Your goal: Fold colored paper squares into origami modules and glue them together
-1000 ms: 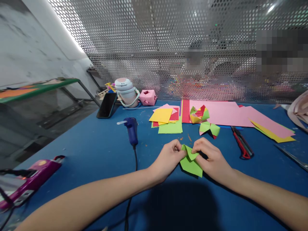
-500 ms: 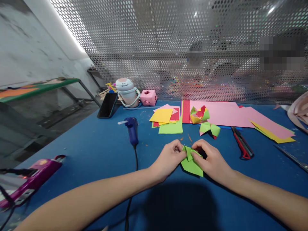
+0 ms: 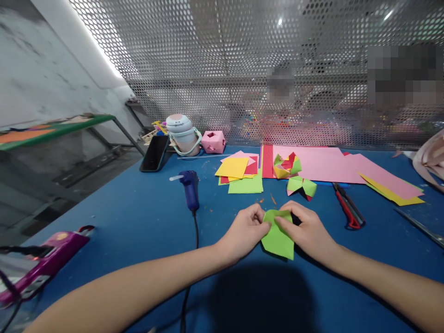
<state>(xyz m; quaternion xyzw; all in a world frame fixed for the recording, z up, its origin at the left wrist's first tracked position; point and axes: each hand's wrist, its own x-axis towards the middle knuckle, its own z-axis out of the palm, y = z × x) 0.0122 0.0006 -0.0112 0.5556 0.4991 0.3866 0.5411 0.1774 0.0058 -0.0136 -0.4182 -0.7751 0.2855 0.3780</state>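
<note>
A folded piece of green paper (image 3: 278, 238) lies on the blue table (image 3: 138, 217) in front of me. My left hand (image 3: 244, 231) pinches its left edge with closed fingers. My right hand (image 3: 307, 229) presses and grips its right side, fingers curled over the top. Beyond my hands sits a small folded model in green, pink and red (image 3: 301, 186), and farther back another folded model in several colours (image 3: 287, 165).
A stack of coloured paper squares (image 3: 241, 173) and large pink sheets (image 3: 333, 164) lie at the back. A red utility knife (image 3: 348, 210) is at right, a blue glue gun (image 3: 189, 189) at left, a phone (image 3: 155, 151), a white bottle (image 3: 182, 133), a magenta tool (image 3: 45, 261).
The raised flap of the green paper has been folded down flat under my fingers. Both hands stay on the paper in about the same place.
</note>
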